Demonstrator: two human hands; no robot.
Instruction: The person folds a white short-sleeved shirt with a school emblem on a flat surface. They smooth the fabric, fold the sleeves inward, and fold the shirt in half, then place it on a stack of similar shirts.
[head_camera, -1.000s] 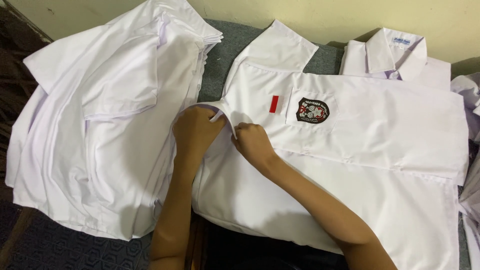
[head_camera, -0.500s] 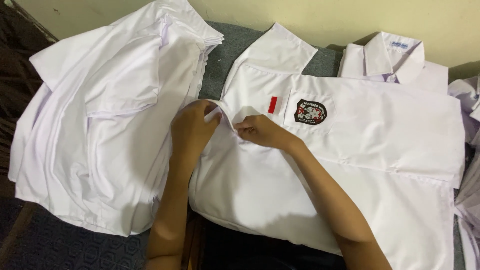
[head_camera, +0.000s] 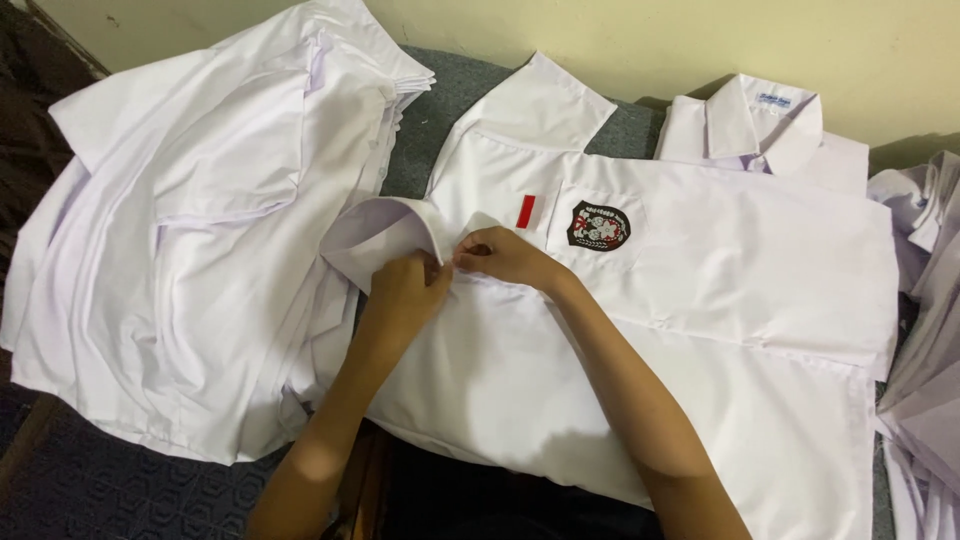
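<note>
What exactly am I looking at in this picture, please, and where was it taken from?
There is no machine here: a camera worn on a person's head looks down at their two bare hands. The left hand and right hand meet at the collar of a white shirt spread flat, pinching the cloth there. That shirt has a chest pocket with a dark badge and a small red patch. A heap of white shirts lies to the left, and another collared shirt lies behind, near the wall.
</note>
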